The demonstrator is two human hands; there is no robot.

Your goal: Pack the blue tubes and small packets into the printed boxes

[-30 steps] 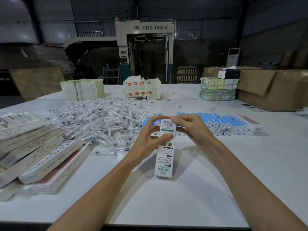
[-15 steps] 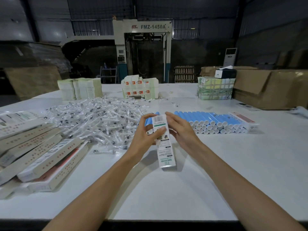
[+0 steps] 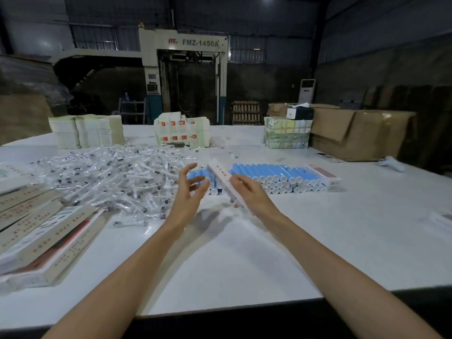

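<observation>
Newbie: so what's on the white table?

Regular: big heap of small packets on the left half, then a row of blue tubes lying side by side to the right of it. stacked boxes sit at the left edge.

Newbie: and the printed box?

Regular: tilted in the air in front of the tubes, bit blurry. right hand grips its near end, fingers wrapped round it. left hand is just beside it, fingers spread and loosely bent, holding nothing.

Right hand grips a slanted printed box; left hand hovers, fingers spread.
</observation>
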